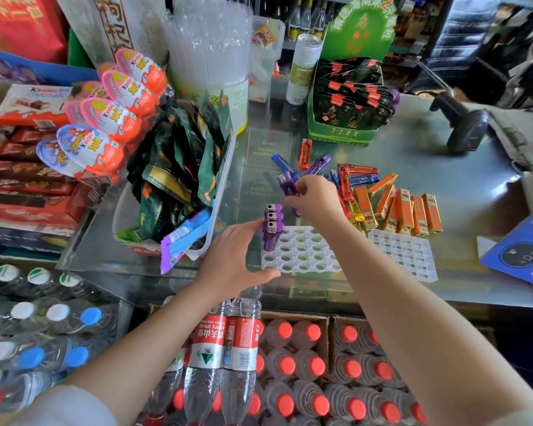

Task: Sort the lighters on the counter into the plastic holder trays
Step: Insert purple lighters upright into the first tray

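Note:
A white plastic holder tray (302, 252) with round holes lies on the glass counter; three purple lighters (272, 229) stand upright in its left column. My left hand (233, 259) rests at the tray's left edge, fingers straight, thumb along the front rim, fingertips touching the standing lighters. My right hand (313, 198) hovers just behind the tray and pinches a purple lighter (286, 186). Loose blue, purple and red lighters (342, 173) lie behind it, and orange-gold lighters (403, 210) lie to the right. A second white tray (403, 253) lies at the right.
A clear bin of green snack packets (179, 176) stands left of the tray. A green display box (348, 103) sits behind the lighters, a barcode scanner (462, 121) at the far right, a blue box (523, 250) at the right edge. Water bottles (228, 348) stand below the counter.

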Demonstrator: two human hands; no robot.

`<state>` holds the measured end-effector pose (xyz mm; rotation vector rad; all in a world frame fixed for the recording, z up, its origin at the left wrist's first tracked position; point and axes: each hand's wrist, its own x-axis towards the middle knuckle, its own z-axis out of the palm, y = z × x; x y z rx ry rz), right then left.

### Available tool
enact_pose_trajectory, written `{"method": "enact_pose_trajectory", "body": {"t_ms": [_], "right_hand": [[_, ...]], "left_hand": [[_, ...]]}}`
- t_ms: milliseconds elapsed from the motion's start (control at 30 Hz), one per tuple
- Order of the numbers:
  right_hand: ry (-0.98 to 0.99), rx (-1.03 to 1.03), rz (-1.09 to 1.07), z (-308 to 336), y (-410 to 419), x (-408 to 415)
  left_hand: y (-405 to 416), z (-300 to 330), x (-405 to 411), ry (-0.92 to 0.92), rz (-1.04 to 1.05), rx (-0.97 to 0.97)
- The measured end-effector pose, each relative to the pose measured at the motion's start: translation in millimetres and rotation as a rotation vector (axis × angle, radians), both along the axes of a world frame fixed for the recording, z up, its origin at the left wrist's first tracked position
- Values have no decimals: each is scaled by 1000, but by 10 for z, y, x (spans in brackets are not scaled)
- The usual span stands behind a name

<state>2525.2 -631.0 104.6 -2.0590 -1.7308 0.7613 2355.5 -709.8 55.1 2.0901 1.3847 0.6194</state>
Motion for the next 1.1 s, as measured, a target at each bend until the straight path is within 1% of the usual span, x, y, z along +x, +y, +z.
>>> {"method": "enact_pose_trajectory", "body": {"t_ms": [100,133,233,333,400,567,800,867,933,1000,1100], "right_hand": [[380,114,-86,75,-441,130],[456,134,-89,90,-589,161],[517,133,-54,57,-927,152],[600,108,-20,-11,-1073,27],[555,117,4,-62,-1064,-37],[246,187,107,-91,-1008,-50],[-55,286,345,-3,-966,-34],[-124,293,333,-2,-975,-85],[-156,312,286,-39,-992,-125],[-144,320,253,-85,-1010,-146],[-90,268,303,-43,-936,-82]], "left_hand": [[-17,19,25,-7,28,40],[-22,26,31,-3,42,50],[-39,25,43,6,66,52],[-52,33,44,31,68,45],[-53,42,31,48,47,26],[-70,64,4,72,5,10],[-47,58,16,64,38,-41],[-43,51,24,67,51,-40],[-40,51,26,60,63,-42],[-36,44,29,51,66,-49],[-23,45,41,36,79,-51]]}}
